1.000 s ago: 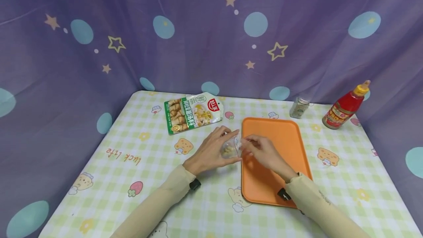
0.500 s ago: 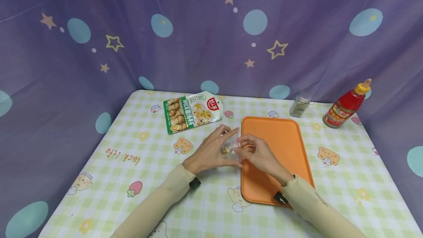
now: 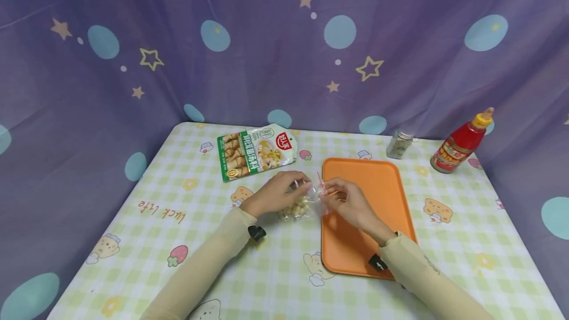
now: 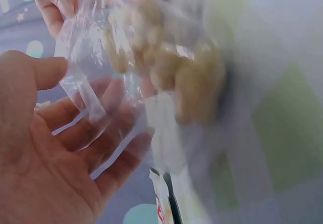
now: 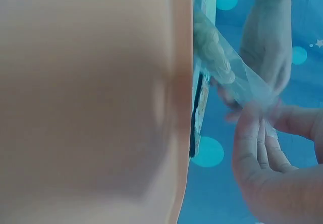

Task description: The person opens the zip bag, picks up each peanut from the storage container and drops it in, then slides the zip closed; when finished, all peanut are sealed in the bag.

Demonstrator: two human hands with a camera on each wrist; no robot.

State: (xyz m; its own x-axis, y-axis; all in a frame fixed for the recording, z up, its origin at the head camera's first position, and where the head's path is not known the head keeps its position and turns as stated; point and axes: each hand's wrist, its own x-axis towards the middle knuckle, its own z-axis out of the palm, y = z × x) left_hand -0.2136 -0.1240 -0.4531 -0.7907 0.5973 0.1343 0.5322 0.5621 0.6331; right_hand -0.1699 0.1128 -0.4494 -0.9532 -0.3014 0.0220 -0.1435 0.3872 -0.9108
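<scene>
A clear plastic bag (image 3: 316, 202) with a red line near its mouth hangs between the hands, left of the orange tray. Pale, lumpy pieces (image 4: 186, 77) are gathered at its lower end, close over the tablecloth; blur hides their kind. My right hand (image 3: 353, 206) pinches the bag's upper edge between thumb and fingers, as the right wrist view also shows. Around the bag's side is my left hand (image 4: 60, 138), thumb at the near edge and loosely spread fingers behind the clear film, with a gap between them.
The orange tray (image 3: 378, 177) lies right of centre, under the right forearm. A green-and-white food pouch (image 3: 258, 152) lies behind the left hand. Back right stand a small spice jar (image 3: 399, 144) and a red sauce bottle (image 3: 460, 147). A purple curtain (image 3: 266, 38) closes off the back.
My left hand has shifted left and its spread over the bag has loosened. The bag has lengthened out, its pieces now lower left and more exposed. The right hand keeps its pinch on the edge.
</scene>
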